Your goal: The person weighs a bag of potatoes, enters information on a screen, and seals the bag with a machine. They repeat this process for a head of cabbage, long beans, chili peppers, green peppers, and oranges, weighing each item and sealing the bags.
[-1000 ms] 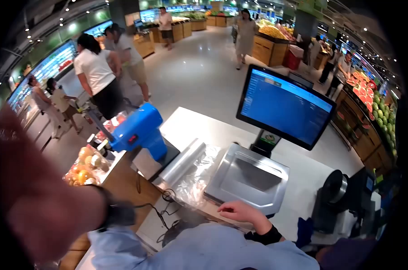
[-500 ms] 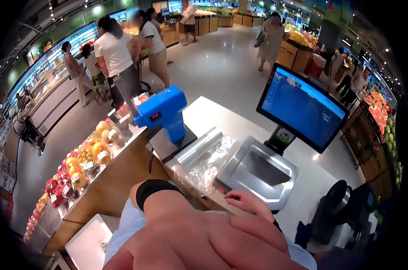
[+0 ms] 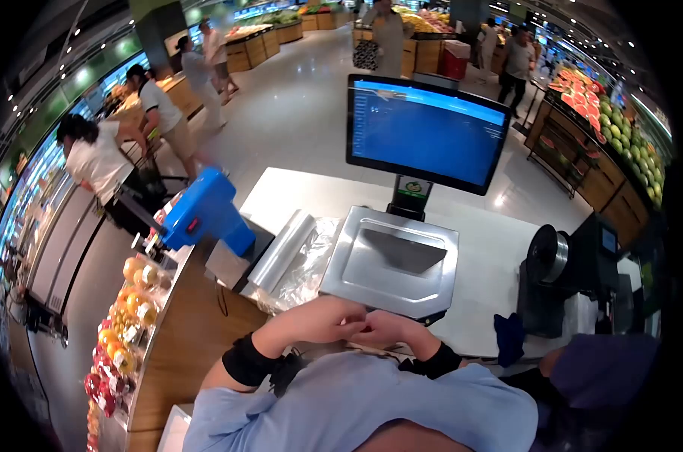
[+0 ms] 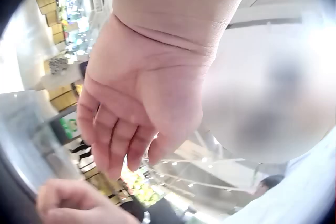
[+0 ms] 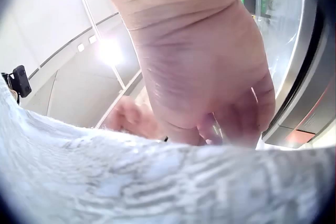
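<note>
Both hands meet in front of the light-blue shirt, close to the near edge of a steel weighing scale (image 3: pixel 338 282). In the head view my left hand (image 3: pixel 317 319) comes in from the left, its fingertips overlapping those of my right hand (image 3: pixel 390 329). Nothing shows in the left palm in the left wrist view, where the fingers (image 4: pixel 122 134) hang loosely bent. The right wrist view has the right hand's fingers relaxed and partly hidden behind pale cloth (image 5: pixel 157 182). A roll of clear plastic bags (image 3: pixel 285 252) lies left of the scale.
A monitor (image 3: pixel 428 135) stands behind the scale. Left of the bag roll is a blue machine (image 3: pixel 206 211), with packed fruit (image 3: pixel 130 309) along the counter's left side. A black device with a reel (image 3: pixel 549 256) and a dark blue cloth (image 3: pixel 509 339) are at right. Several people stand beyond.
My left hand, earlier raised close to the head camera, has come down to meet the right hand before the scale. The head view has shifted, and the people in the background have moved.
</note>
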Action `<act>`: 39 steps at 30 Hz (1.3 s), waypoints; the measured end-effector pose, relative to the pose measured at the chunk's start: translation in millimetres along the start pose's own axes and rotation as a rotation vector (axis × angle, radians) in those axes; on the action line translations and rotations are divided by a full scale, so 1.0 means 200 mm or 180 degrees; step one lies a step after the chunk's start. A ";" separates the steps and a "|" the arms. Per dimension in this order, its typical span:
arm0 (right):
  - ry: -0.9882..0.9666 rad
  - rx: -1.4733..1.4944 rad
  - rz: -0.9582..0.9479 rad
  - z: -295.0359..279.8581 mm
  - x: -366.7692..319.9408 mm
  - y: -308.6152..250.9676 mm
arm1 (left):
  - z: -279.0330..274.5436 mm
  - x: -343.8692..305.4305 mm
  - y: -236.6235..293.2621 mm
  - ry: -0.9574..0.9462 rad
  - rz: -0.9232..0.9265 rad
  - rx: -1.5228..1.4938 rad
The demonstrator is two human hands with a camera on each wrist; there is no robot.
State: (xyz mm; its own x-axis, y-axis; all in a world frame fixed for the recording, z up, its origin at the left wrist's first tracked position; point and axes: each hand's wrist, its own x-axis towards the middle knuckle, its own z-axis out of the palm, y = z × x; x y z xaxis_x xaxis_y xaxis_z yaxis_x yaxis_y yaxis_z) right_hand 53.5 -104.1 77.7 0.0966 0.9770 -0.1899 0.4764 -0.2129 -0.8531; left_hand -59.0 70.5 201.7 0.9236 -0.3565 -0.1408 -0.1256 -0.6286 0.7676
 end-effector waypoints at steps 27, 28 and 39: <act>0.0467 0.1583 0.0674 0.40 -0.27 0.96 | 0.82 0.62 -0.74 -0.1689 -0.1660 -0.2003; 0.0428 0.1569 0.0603 0.40 -0.26 0.99 | 0.85 0.62 -0.78 -0.1745 -0.1772 -0.2494; -0.0041 0.1755 0.0165 0.06 -0.49 0.66 | 0.65 0.73 -0.36 -0.2052 -0.0273 0.0302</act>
State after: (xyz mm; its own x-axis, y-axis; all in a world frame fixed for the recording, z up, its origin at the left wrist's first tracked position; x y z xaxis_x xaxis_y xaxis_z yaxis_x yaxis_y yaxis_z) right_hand 95.5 -228.7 -22.3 0.0953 0.9657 -0.2414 -0.0571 -0.2368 -0.9699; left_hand 37.3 -25.6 45.5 0.5333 -0.6267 -0.5682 -0.1199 -0.7209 0.6825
